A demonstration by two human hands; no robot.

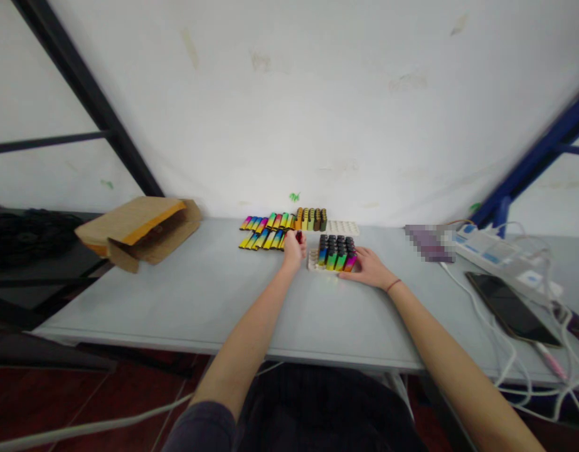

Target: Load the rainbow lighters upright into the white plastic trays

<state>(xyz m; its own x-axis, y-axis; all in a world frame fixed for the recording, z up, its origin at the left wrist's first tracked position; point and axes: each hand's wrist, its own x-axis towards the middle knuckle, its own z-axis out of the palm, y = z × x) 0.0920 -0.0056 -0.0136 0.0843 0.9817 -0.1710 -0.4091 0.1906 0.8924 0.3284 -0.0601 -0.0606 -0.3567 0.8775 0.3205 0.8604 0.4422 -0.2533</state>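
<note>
Several colourful lighters with black tops [337,252] stand upright in a white tray [316,260] at the centre of the table. My right hand [370,269] rests against the tray's right end, with its fingers around that edge. To the left of the tray, my left hand [295,246] is closed around a small dark red item, mostly hidden by the fingers. Rainbow-coloured lighters [265,239] lie in two rows just left of my left hand. Behind it, a block of upright yellow and dark pieces [311,219] stands beside an unfilled white tray [343,227].
An open brown cardboard box [133,229] lies at the left. On the right are a black phone [512,307], a power strip [500,260] with white cables, and a blurred purple item [430,243]. The white wall [317,113] borders the table's back.
</note>
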